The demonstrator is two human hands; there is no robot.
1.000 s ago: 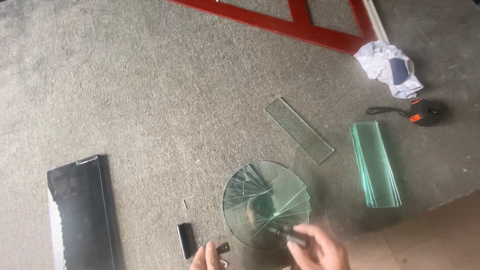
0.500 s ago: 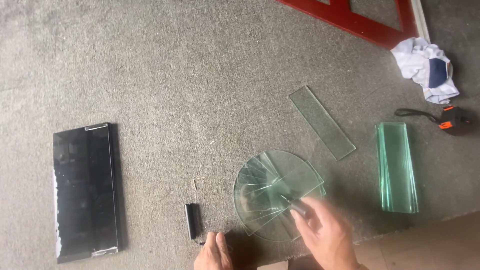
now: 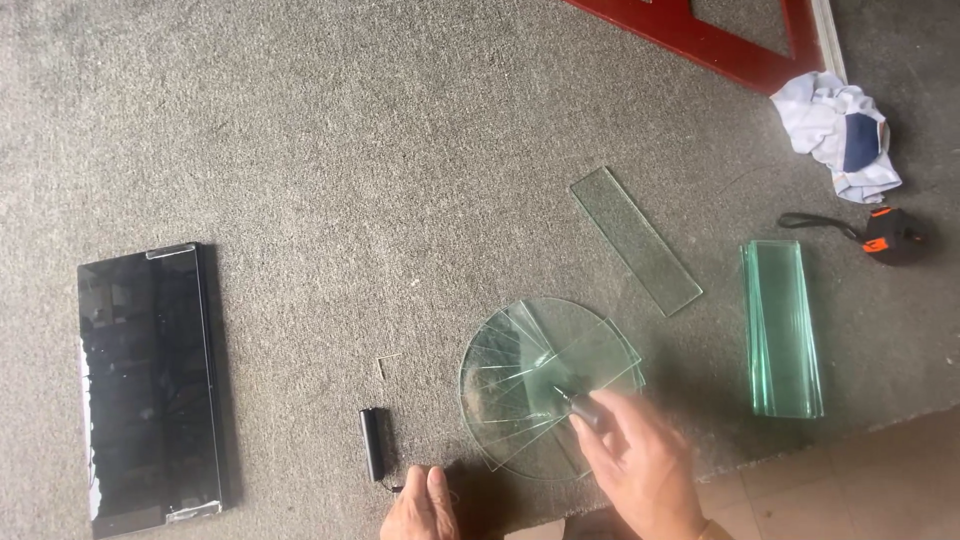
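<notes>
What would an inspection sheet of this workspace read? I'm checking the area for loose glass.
Surface: grey carpeted floor, tiled strip at the lower right.
Job's things: fanned clear glass strips on a round clear glass pane; a small dark-tipped tool under the right hand.
Clutter: single clear glass strip; stack of green-edged glass strips; black rectangular glass panel; small black bar-shaped object; crumpled white cloth; black and orange tape measure.
Grippers: right hand on the fanned glass, blurred; left hand on the carpet.
Cables: nothing seen.
Surroundings: red wooden frame.
</notes>
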